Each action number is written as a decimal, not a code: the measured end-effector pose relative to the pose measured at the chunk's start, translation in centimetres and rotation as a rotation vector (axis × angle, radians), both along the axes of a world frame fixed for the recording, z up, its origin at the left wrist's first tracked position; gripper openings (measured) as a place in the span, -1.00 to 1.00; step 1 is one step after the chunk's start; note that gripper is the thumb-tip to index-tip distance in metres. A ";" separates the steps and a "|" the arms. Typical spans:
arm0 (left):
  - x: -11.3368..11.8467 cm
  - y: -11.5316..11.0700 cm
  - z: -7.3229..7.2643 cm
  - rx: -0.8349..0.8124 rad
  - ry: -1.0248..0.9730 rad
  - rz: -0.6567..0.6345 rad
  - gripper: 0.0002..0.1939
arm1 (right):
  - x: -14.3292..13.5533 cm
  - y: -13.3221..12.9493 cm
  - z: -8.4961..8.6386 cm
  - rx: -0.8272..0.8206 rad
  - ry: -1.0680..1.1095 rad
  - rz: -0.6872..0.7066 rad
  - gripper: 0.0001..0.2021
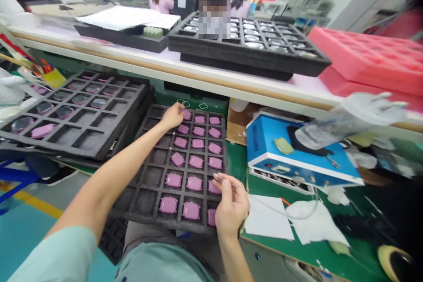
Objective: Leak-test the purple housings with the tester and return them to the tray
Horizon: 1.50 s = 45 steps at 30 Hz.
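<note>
Green bench (236,163): left hand (173,116) at purple case (187,115), right hand (232,206) half-curled; can't tell either grip's hold.

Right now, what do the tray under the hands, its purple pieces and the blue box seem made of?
Tray: probably foam; matte black, thick-walled, faintly grainy.
Purple pieces: smooth with a soft sheen; metal or plastic, can't tell.
Blue box: likely painted metal, given its flat, smooth panels, possibly plastic.
</note>
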State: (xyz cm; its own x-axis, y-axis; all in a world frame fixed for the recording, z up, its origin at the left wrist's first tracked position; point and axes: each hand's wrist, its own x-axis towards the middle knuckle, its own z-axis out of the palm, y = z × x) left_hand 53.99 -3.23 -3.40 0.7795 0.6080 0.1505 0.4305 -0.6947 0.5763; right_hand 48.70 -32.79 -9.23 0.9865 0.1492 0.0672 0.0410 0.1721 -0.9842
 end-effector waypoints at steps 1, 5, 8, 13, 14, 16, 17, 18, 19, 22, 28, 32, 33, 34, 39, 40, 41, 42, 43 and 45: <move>0.6 0.0 -0.3 0.013 0.035 -0.008 -0.74 | -0.1 -0.1 0.0 -0.010 0.001 -0.001 -0.75; -0.9 -1.5 -0.4 0.127 0.143 -0.029 -0.65 | -0.5 -0.3 -0.1 0.001 0.025 -0.019 -0.75; -5.7 -2.2 1.7 0.228 0.211 -0.021 -0.53 | -0.6 -0.4 -0.2 0.034 0.055 -0.006 -0.76; -19.0 1.5 7.8 0.391 0.356 0.308 -0.65 | -1.2 -0.1 0.6 0.044 0.064 -0.039 -0.78; -21.7 2.8 8.6 0.436 0.433 0.448 -0.65 | -1.3 0.0 0.8 0.043 0.059 -0.055 -0.79; -26.4 5.2 9.2 0.458 0.570 0.605 -0.65 | -1.4 0.0 0.9 0.037 0.046 -0.076 -0.80; -28.1 6.2 9.2 0.450 0.602 0.629 -0.65 | -1.4 0.0 0.8 0.030 0.039 -0.075 -0.81; -29.5 7.0 9.0 0.437 0.619 0.629 -0.65 | -1.3 -0.1 0.7 0.023 0.033 -0.066 -0.81; -30.5 7.7 8.7 0.424 0.620 0.613 -0.64 | -1.2 -0.2 0.4 0.018 0.028 -0.054 -0.82; -31.9 9.1 7.9 0.391 0.588 0.533 -0.62 | -0.8 -0.6 -0.5 0.003 0.025 0.001 -0.81; -32.9 10.7 8.3 0.336 0.504 0.428 -0.61 | -0.9 -0.3 -0.4 0.037 0.020 -0.035 -0.83; -31.3 6.7 9.0 0.383 0.286 0.429 -0.51 | -1.0 0.2 0.2 0.056 0.055 -0.070 -0.79; -30.0 5.1 8.8 0.367 0.168 0.402 -0.50 | -1.0 0.3 0.2 0.052 0.059 -0.068 -0.77; -28.5 3.2 8.3 0.327 0.049 0.359 -0.50 | -1.0 0.2 0.2 0.042 0.058 -0.058 -0.75; -18.3 -6.7 2.2 -0.337 -0.292 0.121 -0.59 | -0.4 0.0 0.1 -0.039 0.040 0.015 -0.72; -16.4 -8.5 0.9 -0.515 -0.321 0.094 -0.58 | -0.2 0.1 0.0 -0.033 0.039 0.009 -0.73; -14.7 -10.2 -0.3 -0.684 -0.350 0.080 -0.56 | 0.0 0.2 -0.2 -0.025 0.033 0.006 -0.74; -13.3 -11.7 -1.3 -0.839 -0.382 0.079 -0.54 | 0.2 0.3 -0.4 -0.020 0.019 -0.007 -0.75; -12.1 -12.9 -2.0 -0.975 -0.418 0.090 -0.52 | 0.3 0.4 -0.5 -0.011 0.005 -0.019 -0.77; -10.6 -14.7 -2.7 -1.200 -0.480 0.114 -0.49 | 0.5 0.4 -0.7 0.008 -0.022 -0.041 -0.80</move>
State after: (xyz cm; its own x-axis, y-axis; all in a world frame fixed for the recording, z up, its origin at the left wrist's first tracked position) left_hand 43.34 -17.95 -6.09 0.7350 0.6162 -0.2828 0.0309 0.3862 0.9219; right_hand 49.17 -32.37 -9.92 0.9900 0.1084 0.0898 0.0696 0.1776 -0.9816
